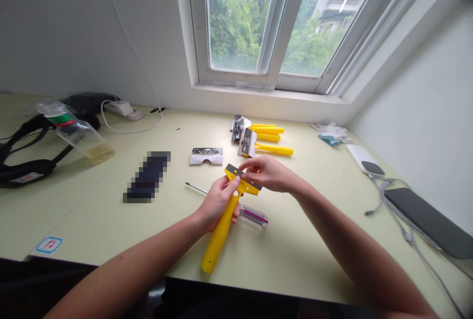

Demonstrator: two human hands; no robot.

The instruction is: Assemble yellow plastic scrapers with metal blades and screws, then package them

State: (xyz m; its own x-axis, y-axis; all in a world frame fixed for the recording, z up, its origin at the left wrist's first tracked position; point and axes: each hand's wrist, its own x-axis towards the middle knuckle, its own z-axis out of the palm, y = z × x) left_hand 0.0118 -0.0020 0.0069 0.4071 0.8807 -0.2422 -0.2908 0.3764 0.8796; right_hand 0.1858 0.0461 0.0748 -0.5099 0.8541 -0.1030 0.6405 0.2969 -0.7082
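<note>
A yellow scraper point(221, 228) with a dark flat blade point(233, 168) across its head is held above the table, its handle slanting toward me. My left hand point(219, 201) is closed around the scraper's neck, thumb on the head. Fingers of my right hand point(266, 172) are pinched at the blade, near its middle; whether they grip the blade or a small part on it is hidden. Beneath my left hand lies a screwdriver, its shaft point(195, 188) and clear purple-striped handle point(254, 215) showing on either side. An opened card sleeve point(206, 157) rests just beyond.
Several yellow scrapers in card sleeves point(248, 142) lie toward the window. Left are a blurred-out dark object point(147, 178), a tilted plastic bottle point(79, 136) and black straps point(25, 171). Right are white gloves point(334, 133), a white device point(364, 160), cables and a black slab point(428, 220).
</note>
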